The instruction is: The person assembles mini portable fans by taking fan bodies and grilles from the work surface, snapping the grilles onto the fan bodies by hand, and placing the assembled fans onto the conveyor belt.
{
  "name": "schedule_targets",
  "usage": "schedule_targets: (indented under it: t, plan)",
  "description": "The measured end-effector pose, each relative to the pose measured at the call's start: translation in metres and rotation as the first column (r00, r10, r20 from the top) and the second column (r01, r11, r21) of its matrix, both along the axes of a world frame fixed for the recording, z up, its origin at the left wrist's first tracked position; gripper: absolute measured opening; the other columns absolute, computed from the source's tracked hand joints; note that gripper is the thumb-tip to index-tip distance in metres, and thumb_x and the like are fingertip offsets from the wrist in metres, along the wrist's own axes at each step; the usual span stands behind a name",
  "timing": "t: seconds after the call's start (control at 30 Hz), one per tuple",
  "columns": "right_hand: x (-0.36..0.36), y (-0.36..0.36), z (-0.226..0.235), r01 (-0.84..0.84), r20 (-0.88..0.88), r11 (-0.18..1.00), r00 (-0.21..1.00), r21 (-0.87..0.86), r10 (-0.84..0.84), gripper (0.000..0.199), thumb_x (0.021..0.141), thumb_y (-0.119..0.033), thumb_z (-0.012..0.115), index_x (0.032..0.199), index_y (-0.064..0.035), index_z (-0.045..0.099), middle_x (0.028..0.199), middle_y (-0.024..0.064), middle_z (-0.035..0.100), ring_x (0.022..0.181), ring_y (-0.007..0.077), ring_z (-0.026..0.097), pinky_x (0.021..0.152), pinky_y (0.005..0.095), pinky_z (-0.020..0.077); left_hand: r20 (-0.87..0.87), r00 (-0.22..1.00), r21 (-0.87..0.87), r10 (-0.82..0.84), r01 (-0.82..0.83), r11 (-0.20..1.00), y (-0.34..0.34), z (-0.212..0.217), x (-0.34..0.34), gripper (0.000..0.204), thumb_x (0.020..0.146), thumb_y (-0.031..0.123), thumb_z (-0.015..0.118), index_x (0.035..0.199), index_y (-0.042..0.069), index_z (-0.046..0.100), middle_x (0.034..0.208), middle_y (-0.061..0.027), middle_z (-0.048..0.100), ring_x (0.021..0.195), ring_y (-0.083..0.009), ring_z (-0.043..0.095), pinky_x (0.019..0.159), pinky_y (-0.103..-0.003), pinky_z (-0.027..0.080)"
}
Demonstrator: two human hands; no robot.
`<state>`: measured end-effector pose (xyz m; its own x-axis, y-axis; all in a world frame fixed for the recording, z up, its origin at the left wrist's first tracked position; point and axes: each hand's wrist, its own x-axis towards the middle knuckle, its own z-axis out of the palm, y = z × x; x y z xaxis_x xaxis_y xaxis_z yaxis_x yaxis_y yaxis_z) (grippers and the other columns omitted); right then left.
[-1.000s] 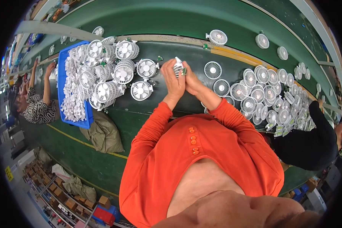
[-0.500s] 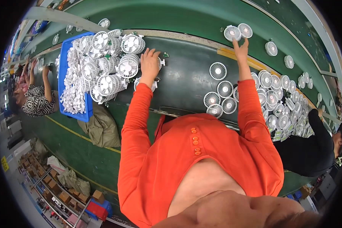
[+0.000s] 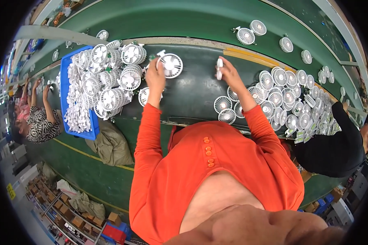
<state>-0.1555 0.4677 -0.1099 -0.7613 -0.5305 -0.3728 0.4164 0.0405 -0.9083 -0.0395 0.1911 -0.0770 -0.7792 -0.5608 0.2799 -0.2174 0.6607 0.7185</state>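
My left hand [image 3: 154, 76] is closed on a white fan housing [image 3: 171, 65], whose blades face up, just right of the stacks. In my right hand [image 3: 230, 74] is a round white fan grille [image 3: 219, 68], seen edge-on above the dark bench. A short gap separates the two pieces. Stacked fan housings [image 3: 112, 99] with blades showing lie beyond my left hand. A heap of round white grilles [image 3: 275, 98] lies beside my right forearm, with several loose ones [image 3: 223, 104] nearer me.
A blue bin [image 3: 95, 122] full of loose white blades [image 3: 78, 102] stands left. Along the far side, a green conveyor belt [image 3: 200, 24] carries several fans [image 3: 245, 36]. People sit to the left [image 3: 43, 118] and right [image 3: 333, 143]. A sack [image 3: 112, 143] is on the floor.
My right hand has left two fans on the belt, come back toward the middle and taken a grille. My left hand has lifted a fan housing from beside the stacks.
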Motion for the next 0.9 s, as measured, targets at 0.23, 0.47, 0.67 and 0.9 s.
schedule_targets:
  t: [0.23,0.47,0.67,0.9]
  plan:
    - [0.027,-0.048,0.052,0.113,0.394,0.852,0.912,-0.511,0.116,0.037,0.096,-0.022,0.038,0.126,-0.0013,0.043,0.117,0.0161,0.055,0.102,0.0289,0.059,0.079,0.0487,0.0558,-0.19,0.971,0.939,0.145,0.136,0.316,0.078,-0.042,0.018,0.028,0.097,0.023,0.048,0.114,0.001,0.05,0.108,-0.0065,0.057,0.09,-0.0115,0.055,0.076,-0.027,0.047]
    - [0.066,-0.061,0.049,-0.092,-0.466,0.938,0.849,0.335,0.25,0.04,0.084,-0.012,0.058,0.123,-0.0085,0.05,0.104,0.0146,0.059,0.092,0.0264,0.061,0.075,0.0339,0.0502,-0.214,0.965,0.946,0.149,0.243,-0.217,0.094,-0.03,0.037,0.049,0.097,0.042,0.039,0.13,0.006,0.044,0.126,-0.0081,0.053,0.116,-0.0225,0.051,0.097,-0.041,0.042]
    - [0.07,-0.059,0.049,-0.06,-0.884,0.939,0.32,0.339,0.34,0.057,0.077,-0.016,0.062,0.131,-0.0099,0.045,0.129,0.0153,0.044,0.113,0.036,0.045,0.094,0.0427,0.0398,-0.248,0.967,0.906,0.052,0.251,-0.34,0.087,-0.023,0.05,0.049,0.097,0.042,0.036,0.132,0.008,0.043,0.129,-0.0072,0.051,0.118,-0.0229,0.049,0.097,-0.042,0.041]
    - [0.09,-0.06,0.038,-0.227,-0.785,0.909,0.458,0.35,0.417,0.076,0.081,-0.035,0.06,0.141,-0.0035,0.025,0.138,0.0214,0.033,0.123,0.0391,0.037,0.104,0.0422,0.0315,-0.173,0.951,0.946,0.258,0.233,-0.226,0.101,-0.012,0.045,0.042,0.098,0.038,0.039,0.118,0.005,0.053,0.113,-0.0089,0.06,0.104,-0.0215,0.058,0.09,-0.036,0.047]
